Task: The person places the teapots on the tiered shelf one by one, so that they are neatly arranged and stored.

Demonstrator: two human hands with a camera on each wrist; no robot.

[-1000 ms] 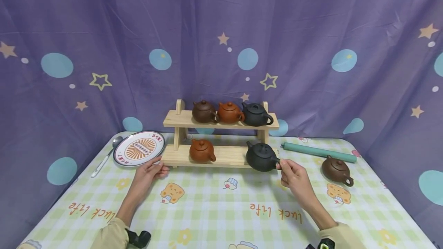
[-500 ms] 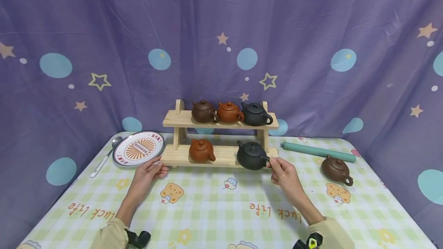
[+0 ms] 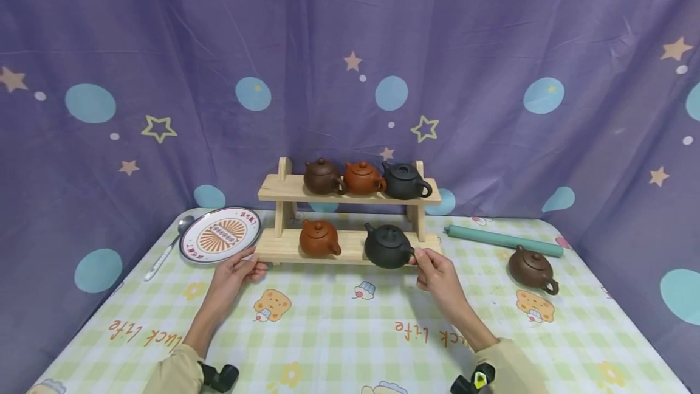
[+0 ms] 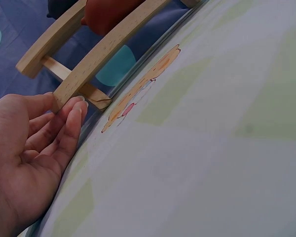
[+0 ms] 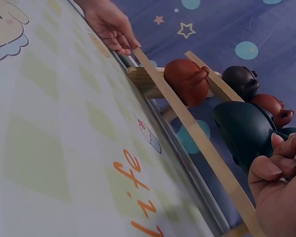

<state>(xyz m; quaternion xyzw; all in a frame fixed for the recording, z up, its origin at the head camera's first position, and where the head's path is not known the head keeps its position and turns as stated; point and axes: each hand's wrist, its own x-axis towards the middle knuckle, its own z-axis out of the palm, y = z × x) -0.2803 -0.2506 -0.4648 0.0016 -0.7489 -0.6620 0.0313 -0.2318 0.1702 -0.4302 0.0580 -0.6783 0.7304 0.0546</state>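
My right hand pinches the handle of a black teapot in front of the lower board of a two-tier wooden shelf. In the right wrist view a gap shows between this teapot and the board. My left hand grips the lower board's left end; the left wrist view has its thumb above the corner and fingers below. An orange-brown teapot sits on the lower board, left of the black one. Along the upper board stand a dark brown teapot, an orange-brown teapot and another black teapot.
Left of the shelf lies a patterned plate beside a spoon. To the right are a green rolled-up cloth or stick and a brown teapot on the checked tablecloth. A purple curtain hangs behind.
My right hand has moved left with the black teapot, from the lower board's right end toward the orange-brown teapot. The left hand has stayed at the shelf's end.
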